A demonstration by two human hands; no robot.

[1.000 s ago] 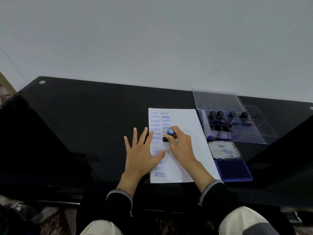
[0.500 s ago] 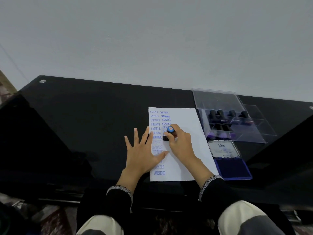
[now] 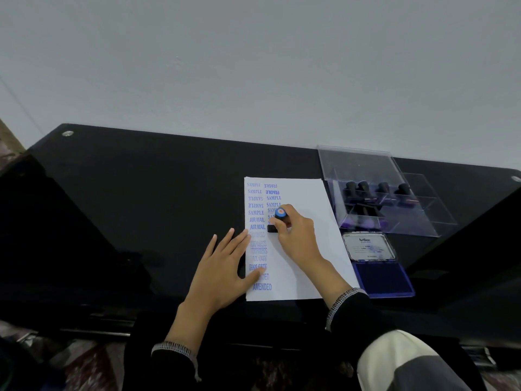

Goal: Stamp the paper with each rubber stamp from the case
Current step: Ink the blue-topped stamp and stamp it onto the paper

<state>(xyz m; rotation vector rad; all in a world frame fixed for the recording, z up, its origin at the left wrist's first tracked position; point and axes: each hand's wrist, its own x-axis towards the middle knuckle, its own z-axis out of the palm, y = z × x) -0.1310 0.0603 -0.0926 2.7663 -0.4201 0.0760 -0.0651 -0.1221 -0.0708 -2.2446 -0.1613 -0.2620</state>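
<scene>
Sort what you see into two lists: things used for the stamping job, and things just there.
In use: paper; stamp in right hand; left hand; ink pad; case of stamps.
Just there: black table; wall.

Black glossy table [image 3: 146,198] in front of me. On it lies the paper [image 3: 307,249], flat. Just right of that sits the open ink pad [image 3: 380,273], and beyond the pad stands the clear case [image 3: 375,198], lid up. My left hand [image 3: 222,275] rests partly on the table too.
</scene>
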